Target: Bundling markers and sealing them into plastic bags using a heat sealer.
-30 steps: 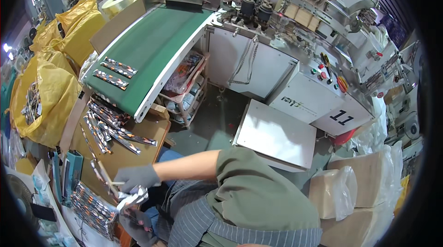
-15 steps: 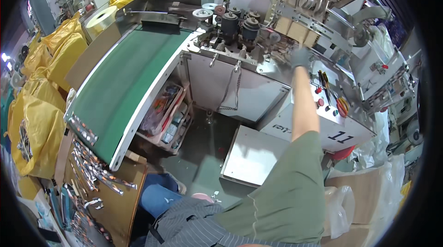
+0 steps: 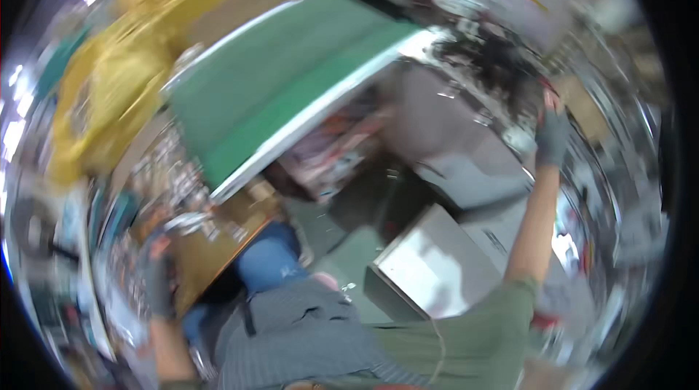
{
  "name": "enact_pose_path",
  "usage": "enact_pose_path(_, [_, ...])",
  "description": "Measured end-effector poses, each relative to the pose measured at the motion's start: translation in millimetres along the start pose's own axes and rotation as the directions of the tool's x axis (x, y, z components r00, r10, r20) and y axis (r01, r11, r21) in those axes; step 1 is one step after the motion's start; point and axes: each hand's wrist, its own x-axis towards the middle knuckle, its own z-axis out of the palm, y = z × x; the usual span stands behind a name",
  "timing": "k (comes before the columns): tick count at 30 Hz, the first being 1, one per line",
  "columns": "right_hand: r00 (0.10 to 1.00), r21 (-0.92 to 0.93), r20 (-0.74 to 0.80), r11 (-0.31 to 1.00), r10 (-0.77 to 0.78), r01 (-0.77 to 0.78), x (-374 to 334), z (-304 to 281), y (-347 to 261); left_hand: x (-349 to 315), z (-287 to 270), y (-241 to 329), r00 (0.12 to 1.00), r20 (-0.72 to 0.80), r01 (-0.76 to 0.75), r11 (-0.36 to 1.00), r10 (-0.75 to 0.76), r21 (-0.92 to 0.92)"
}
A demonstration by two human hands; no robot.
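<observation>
My right hand (image 3: 553, 131), in a grey glove with bare fingertips, reaches out at the right to the packing machine (image 3: 502, 73) with its dark rollers. Motion smears its fingers, so whether they grip anything is unclear. At the lower left, my left hand (image 3: 157, 273), gloved in grey too, is over the pile of narrow, shiny stick packs (image 3: 171, 179) on a brown table (image 3: 207, 259). Blur hides its fingers and anything in them. Between my two arms, a green conveyor belt (image 3: 284, 69) slopes down from the machine toward the pile.
Yellow sacks (image 3: 120, 88) stand along the left beyond the belt. Under the belt sits a pinkish crate (image 3: 328, 160) with mixed contents. A white box (image 3: 429, 266) stands on the floor in front of me, beside the machine's pale cabinet (image 3: 462, 146).
The head view has swung left, so everything shifts rightward and blurs. My left hand has come into view above the stick packs. My right arm still stretches toward the machine.
</observation>
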Motion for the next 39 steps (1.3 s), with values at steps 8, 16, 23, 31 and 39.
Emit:
enact_pose_path(8, [0.317,0.630,0.764,0.543,-0.562,-0.556,-212,153,-387,-38,-14,-73,0.893,0.235,-0.414,0.905,0.384,0.096])
enact_pose_path(16, [0.425,0.143,0.830,0.875,-0.360,0.463,-283,361,-521,-8,-130,-126,0.968,-0.164,-0.233,0.919,0.188,-0.318])
enact_pose_path(23, [0.369,-0.171,0.928,0.816,-0.055,0.551,-285,450,-526,45,-177,-147,0.993,-0.114,-0.021,0.879,-0.038,-0.477])
enact_pose_path(31, [0.318,0.112,0.934,0.980,-0.161,0.166,-234,360,-549,73,-176,-151,0.998,-0.050,-0.008,0.835,-0.024,-0.550])
enact_pose_path(39, [-0.006,0.138,0.984,0.780,-0.179,-0.611,-336,199,-465,17,-123,-159,0.970,0.238,0.132,0.915,-0.041,-0.381])
